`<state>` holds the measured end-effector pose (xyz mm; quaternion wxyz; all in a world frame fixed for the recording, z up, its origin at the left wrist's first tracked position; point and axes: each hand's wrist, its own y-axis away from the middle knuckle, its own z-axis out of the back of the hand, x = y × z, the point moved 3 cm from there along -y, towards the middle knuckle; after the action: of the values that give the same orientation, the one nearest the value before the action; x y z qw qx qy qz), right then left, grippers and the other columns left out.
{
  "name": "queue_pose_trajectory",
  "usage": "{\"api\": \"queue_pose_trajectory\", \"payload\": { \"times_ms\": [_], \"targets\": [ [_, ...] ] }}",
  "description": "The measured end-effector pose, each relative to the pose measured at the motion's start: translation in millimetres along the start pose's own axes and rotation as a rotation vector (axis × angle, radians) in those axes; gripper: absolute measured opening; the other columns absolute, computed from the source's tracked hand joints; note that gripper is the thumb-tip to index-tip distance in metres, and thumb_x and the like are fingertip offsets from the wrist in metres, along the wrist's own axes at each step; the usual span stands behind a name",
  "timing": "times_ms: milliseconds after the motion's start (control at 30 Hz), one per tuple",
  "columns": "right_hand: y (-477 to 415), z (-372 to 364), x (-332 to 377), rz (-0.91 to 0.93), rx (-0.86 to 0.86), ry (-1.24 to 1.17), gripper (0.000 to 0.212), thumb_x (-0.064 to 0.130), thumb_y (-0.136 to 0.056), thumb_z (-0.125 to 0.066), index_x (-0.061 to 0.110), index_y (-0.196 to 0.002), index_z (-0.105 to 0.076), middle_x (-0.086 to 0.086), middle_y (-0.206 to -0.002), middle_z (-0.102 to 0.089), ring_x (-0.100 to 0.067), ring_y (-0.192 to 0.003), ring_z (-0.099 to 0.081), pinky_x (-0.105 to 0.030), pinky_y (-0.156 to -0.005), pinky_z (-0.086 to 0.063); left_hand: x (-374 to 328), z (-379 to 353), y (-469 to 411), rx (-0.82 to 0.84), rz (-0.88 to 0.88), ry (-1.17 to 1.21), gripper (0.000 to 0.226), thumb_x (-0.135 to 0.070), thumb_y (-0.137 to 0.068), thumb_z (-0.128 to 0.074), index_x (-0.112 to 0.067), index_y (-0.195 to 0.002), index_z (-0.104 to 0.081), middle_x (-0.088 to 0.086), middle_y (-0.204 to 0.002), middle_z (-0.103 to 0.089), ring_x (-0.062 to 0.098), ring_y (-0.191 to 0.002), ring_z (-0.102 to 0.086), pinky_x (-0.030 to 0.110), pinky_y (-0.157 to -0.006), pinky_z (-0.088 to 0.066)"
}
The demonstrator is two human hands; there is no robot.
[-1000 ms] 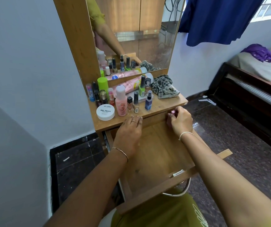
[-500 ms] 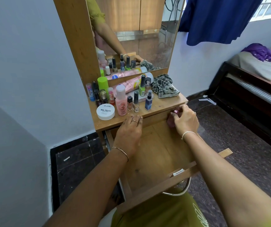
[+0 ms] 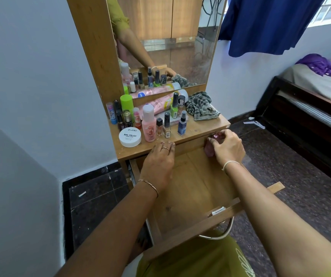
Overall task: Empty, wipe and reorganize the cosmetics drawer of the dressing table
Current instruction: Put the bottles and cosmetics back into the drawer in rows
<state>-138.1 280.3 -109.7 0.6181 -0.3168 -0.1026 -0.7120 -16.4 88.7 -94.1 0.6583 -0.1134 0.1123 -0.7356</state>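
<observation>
Drawer [image 3: 190,196] pulled out below bench [image 3: 204,126] front edge. My right hand [image 3: 227,146], curled round small pink item [image 3: 208,149], has shifted up and right from drawer's back to bench front-right corner. My left hand [image 3: 158,162] unmoved, fingers flat on bench front edge. White jar [image 3: 130,137] front-left reads "zudio NAIL POLISH".

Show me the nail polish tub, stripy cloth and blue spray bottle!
nail polish tub [image 3: 130,137]: head view, printed white lid.
stripy cloth [image 3: 201,105]: head view, crumpled middle.
blue spray bottle [image 3: 181,126]: head view, blue body.
</observation>
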Motion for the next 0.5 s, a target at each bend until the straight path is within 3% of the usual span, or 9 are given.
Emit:
{"api": "queue_pose_trajectory", "payload": {
  "times_ms": [167, 367, 433, 500],
  "targets": [
    [14, 7, -2, -0.009, 0.005, -0.055, 0.043, 0.038, -0.076, -0.076, 0.022, -0.11, -0.057, -0.001, -0.112, -0.058, -0.025, -0.105, -0.058, -0.036, -0.079, -0.049, 0, -1, -1, 0.014, -0.007, 0.002, 0.066, -0.011, -0.075, -0.072, -0.001, -0.136, -0.048, 0.014, -0.131, -0.054, 0.028, -0.123, -0.049, 0.036, -0.106, -0.04],
    [58, 18, 32, 0.108, 0.023, -0.116, 0.031, 0.032, -0.083, -0.071, 0.02, -0.108, -0.057, 0.003, -0.106, -0.058, -0.013, -0.09, -0.055, -0.023, -0.07, -0.042, 4, -2, 9, 0.061, 0.006, 0.09, 0.064, -0.015, -0.089, -0.055, -0.008, -0.147, -0.029, 0.01, -0.151, -0.032, 0.025, -0.142, -0.025, 0.037, -0.12, -0.017],
    [75, 16, 50, 0.186, 0.06, -0.139, 0.026, 0.031, -0.087, -0.066, 0.021, -0.109, -0.057, 0.005, -0.106, -0.058, -0.007, -0.087, -0.052, -0.021, -0.072, -0.042, 7, 5, 14, 0.016, 0.034, 0.201, 0.06, -0.014, -0.089, -0.056, -0.011, -0.145, -0.034, 0.008, -0.147, -0.039, 0.023, -0.137, -0.033, 0.036, -0.117, -0.023],
    [90, 14, 68, 0.249, 0.098, -0.184, 0.021, 0.029, -0.09, -0.062, 0.021, -0.109, -0.057, 0.007, -0.107, -0.059, -0.007, -0.089, -0.054, -0.022, -0.076, -0.045, 14, 18, 18, -0.124, 0.112, 0.301, 0.049, -0.01, -0.086, -0.058, -0.012, -0.134, -0.048, 0.009, -0.131, -0.052, 0.026, -0.121, -0.049, 0.04, -0.103, -0.039]
  ]
}}
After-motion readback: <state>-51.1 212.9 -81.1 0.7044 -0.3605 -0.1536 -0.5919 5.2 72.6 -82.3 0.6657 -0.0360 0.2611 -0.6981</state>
